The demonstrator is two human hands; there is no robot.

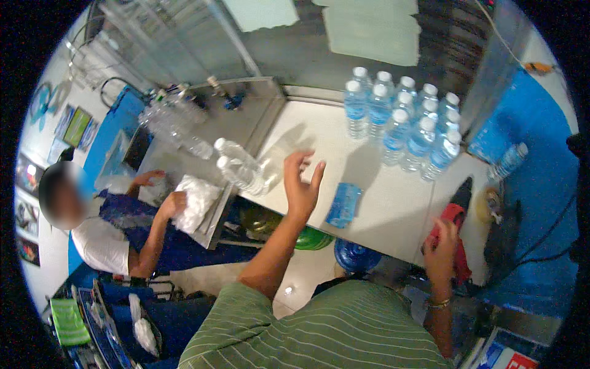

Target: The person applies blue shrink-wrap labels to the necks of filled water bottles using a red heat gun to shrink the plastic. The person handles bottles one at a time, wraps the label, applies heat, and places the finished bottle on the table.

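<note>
My left hand [302, 190] is raised over the white tabletop [299, 120], fingers apart and holding nothing. Left of it are two clear plastic bottles [242, 168] with white caps and no visible labels. Between my hands lies a small stack of blue plastic bottle labels [345, 205]. My right hand [441, 244] is at a red tool with a black nozzle, apparently a heat gun [454, 217]. Its fingers overlap the red body, and whether they grip it cannot be made out. Beyond, several capped bottles with blue labels [408, 138] stand grouped.
A co-worker [101, 240] at the left has a hand on a white plastic bag [196, 203] over a metal counter [249, 120]. Empty bottles [170, 115] lie behind it. A tape roll [488, 205] and another bottle [509, 161] are at the right. A blue water jug [355, 256] stands below the table.
</note>
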